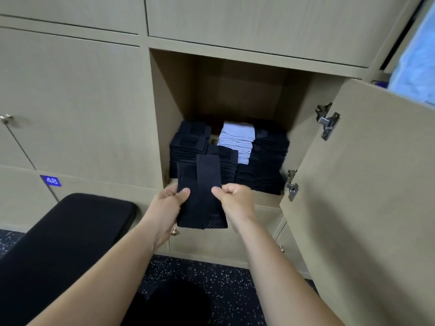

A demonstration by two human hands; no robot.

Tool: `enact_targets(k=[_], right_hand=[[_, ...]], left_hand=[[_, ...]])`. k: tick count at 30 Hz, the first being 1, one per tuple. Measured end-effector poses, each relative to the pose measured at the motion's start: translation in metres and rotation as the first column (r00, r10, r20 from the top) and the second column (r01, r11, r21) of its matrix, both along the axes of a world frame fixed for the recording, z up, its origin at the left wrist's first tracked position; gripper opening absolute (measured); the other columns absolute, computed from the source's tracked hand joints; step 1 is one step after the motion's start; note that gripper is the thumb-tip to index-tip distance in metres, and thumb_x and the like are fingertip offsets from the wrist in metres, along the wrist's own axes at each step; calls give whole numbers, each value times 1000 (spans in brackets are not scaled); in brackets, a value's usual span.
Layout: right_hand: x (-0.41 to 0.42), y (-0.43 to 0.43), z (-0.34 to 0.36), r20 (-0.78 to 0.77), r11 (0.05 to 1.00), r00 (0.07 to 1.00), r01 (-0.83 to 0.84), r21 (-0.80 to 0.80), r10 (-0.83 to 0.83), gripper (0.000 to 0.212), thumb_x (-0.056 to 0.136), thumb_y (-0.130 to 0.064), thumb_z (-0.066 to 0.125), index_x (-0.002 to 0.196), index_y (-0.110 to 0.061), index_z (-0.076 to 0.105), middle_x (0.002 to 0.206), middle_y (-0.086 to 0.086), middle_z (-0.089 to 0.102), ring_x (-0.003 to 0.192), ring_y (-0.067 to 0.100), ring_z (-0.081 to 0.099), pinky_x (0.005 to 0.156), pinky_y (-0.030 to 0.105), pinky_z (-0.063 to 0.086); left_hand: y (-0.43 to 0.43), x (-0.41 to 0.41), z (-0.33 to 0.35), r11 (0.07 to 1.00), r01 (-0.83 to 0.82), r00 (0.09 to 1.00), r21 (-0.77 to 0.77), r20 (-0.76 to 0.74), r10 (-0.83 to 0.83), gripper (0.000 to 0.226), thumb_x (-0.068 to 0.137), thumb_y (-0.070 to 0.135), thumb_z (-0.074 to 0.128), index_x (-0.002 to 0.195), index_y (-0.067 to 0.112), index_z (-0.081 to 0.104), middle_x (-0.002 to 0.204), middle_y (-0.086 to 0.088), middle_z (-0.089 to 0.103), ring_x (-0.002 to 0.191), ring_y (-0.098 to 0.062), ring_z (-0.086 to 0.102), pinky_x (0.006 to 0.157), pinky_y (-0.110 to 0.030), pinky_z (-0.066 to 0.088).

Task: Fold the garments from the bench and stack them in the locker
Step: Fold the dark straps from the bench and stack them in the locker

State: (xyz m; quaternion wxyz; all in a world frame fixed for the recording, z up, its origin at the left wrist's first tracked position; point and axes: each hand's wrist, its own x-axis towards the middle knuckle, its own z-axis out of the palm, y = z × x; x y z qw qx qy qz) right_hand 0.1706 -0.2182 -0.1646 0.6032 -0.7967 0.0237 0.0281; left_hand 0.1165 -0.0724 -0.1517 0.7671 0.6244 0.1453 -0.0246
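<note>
A folded dark navy garment (201, 189) is held flat in front of the open locker (240, 90). My left hand (168, 203) grips its left edge, thumb on top. My right hand (235, 200) pinches its right edge. The garment's far end reaches over the locker's bottom lip. Inside the locker stand stacks of folded dark garments (188, 147) on the left, another dark stack (268, 161) on the right, and a pale lilac stack (236, 140) between them at the back. A lower dark stack (227, 161) sits at the front middle, partly hidden by the held garment.
The locker door (367, 184) hangs open to the right, hinges showing. A black padded bench (61, 241) lies at the lower left. Closed locker doors surround the opening; one carries a blue tag 48 (51, 180). Speckled dark floor (211, 283) below. Pale blue fabric (416, 60) shows at top right.
</note>
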Motion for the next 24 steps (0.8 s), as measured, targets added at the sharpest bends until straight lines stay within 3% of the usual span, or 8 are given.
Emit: enact_targets(k=[2,4,6,8,11,14,19,24], right_hand=[[2,-9,2,-78,997,997,25,69,-20,32,82,-18,67,59,-15,44,63,1,43,62,16,41,60,26,40],[4,-18,6,-192,974,981,51,221,-8,15,85,-13,64,73,-14,54,77,7,61,74,22,57,75,40,56],[8,-28,10,-269,940,963,87,329,5,9,92,-4,57,89,-12,60,94,9,69,86,25,65,84,45,57],[19,-40,12,-239,938,970,131,321,-53,15,93,1,53,91,-12,61,99,12,70,88,25,65,83,41,55],[41,-60,16,-28,967,980,198,162,-196,20,91,1,54,96,-11,69,105,16,70,85,20,59,80,29,46],[70,-81,21,211,956,937,291,-34,-278,29,95,-3,51,115,-13,69,99,-5,63,93,15,57,82,16,37],[127,-95,12,400,878,888,364,-310,-227,35,98,-8,47,126,-20,64,112,10,70,95,23,63,94,29,48],[168,-103,-5,518,791,853,360,-495,-64,37,97,-1,47,130,-12,61,131,8,62,123,22,57,107,28,40]], left_hand=[[0,4,6,998,-48,999,-29,-1,48,24,103,14,46,110,13,68,106,-10,74,100,-29,70,85,-44,55],[-2,10,9,996,-75,997,-40,-8,74,21,101,10,49,110,9,67,104,-12,74,96,-27,70,76,-38,56],[-5,16,9,994,-101,995,-42,-15,101,19,99,8,52,110,7,67,103,-13,73,92,-27,69,74,-38,56],[-7,24,5,990,-134,990,-46,-40,132,17,98,8,54,109,6,68,103,-14,73,90,-27,68,72,-38,56],[-7,37,-5,984,-170,984,-46,-67,167,15,97,9,57,106,8,68,102,-13,72,91,-28,68,70,-39,56],[-6,50,-18,983,-183,981,-35,-75,180,13,96,10,57,100,12,70,102,-14,73,94,-30,68,76,-42,56],[-5,75,-40,988,-151,982,17,-109,152,13,94,22,62,88,25,73,99,-7,75,99,-34,67,95,-64,43],[-12,95,-49,989,-145,984,-17,-103,143,14,96,12,58,97,17,71,97,-8,75,94,-30,68,95,-56,49]])
